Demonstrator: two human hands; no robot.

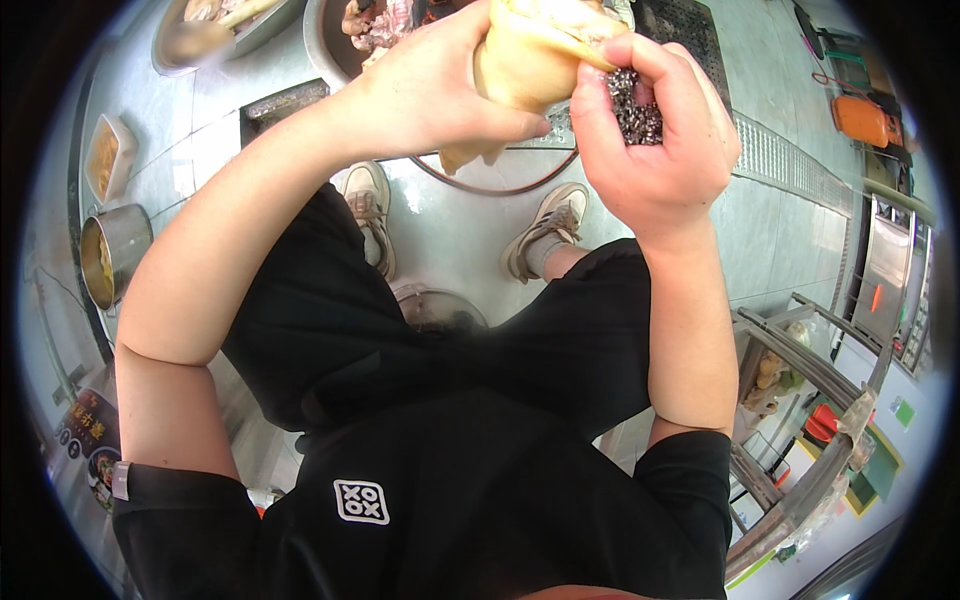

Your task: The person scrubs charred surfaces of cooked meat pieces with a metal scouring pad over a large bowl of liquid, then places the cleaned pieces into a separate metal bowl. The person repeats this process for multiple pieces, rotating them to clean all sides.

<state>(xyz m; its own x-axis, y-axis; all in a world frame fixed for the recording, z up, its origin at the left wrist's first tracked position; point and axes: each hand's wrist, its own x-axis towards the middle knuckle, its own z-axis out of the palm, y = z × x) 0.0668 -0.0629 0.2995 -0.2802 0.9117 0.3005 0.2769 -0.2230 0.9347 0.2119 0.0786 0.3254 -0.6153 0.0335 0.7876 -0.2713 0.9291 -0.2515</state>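
My left hand (442, 90) grips a pale yellow piece of plucked poultry (525, 64) at the top centre, its thumb wrapped under the near side. The upper part of the piece runs out of the picture. My right hand (664, 127) is curled round a dark metal scouring pad (636, 112). Its thumb and forefinger pinch a stretched flap of the yellow skin. Beyond the hands stands a metal basin (319, 45) with raw meat (382, 26) in it, partly hidden by my left arm.
Another basin (259, 41) of meat stands at the upper left. Lower on that side are a white plastic tub (103, 157) and a steel pot (135, 244). A floor drain grate (787, 161) runs along the right. A metal rack (817, 360) with bagged food stands at the lower right.
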